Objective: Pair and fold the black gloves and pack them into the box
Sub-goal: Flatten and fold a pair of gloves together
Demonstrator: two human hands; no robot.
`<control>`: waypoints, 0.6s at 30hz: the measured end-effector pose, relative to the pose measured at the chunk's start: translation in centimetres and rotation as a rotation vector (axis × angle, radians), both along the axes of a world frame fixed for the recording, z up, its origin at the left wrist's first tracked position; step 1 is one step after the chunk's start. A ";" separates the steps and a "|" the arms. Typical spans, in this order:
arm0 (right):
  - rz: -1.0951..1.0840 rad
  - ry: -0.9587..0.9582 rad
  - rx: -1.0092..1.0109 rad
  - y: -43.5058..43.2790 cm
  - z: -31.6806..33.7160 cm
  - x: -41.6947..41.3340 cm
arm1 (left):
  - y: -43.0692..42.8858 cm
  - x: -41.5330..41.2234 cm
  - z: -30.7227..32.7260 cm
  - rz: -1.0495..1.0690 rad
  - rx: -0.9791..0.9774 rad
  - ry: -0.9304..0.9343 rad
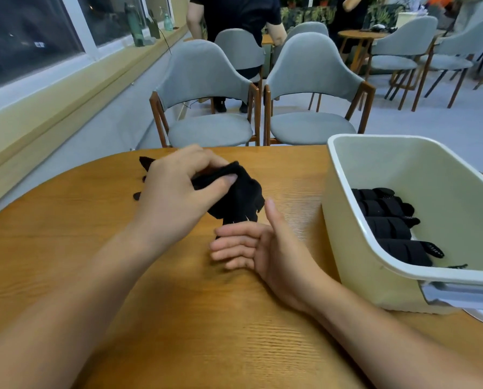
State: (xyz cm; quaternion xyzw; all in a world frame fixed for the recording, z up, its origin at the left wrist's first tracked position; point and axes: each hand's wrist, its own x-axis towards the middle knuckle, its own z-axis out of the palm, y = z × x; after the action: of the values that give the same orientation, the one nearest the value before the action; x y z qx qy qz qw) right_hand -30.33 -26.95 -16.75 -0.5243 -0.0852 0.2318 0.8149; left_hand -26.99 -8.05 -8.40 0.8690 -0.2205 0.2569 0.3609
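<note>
Left hand [175,192]: left of the box, fingers and thumb curled tight round a bunched black glove [240,197].
Black glove: hangs from that grip between the left hand and the box, its fingers drooping down.
Right hand [262,248]: closer to the box, holding nothing, with fingers relaxed and nearly straight and thumb up, just under the glove's tips.
Stray glove tips [145,162]: black bits poke out past the left hand, on the side away from the box.
Box [344,209]: cream, sitting on the counter [178,332], with folded gloves [386,220] lined up in a row inside.

Bare forearms [88,282], L hand [175,192], R hand [265,248]
</note>
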 end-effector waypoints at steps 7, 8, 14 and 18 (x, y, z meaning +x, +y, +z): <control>0.023 0.152 0.148 -0.2 -0.4 0.6 | -1.0 -1.8 -3.0 -0.215 -0.133 0.098; 0.016 0.159 0.162 -0.2 -0.4 0.6 | -0.9 -1.9 -3.3 -0.250 -0.112 0.107; -0.045 0.182 0.308 -0.7 0.0 0.8 | -0.5 -2.2 -4.5 -0.419 0.012 0.158; -0.069 0.258 0.303 -0.9 -0.1 1.0 | -0.5 -2.2 -4.8 -0.528 0.147 0.206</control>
State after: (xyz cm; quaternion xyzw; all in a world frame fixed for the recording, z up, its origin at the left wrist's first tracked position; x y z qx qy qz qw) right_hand -29.28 -27.85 -16.84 -0.3640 0.0041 0.2536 0.8962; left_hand -29.20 -8.54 -13.20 0.8268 -0.4196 0.0479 0.3716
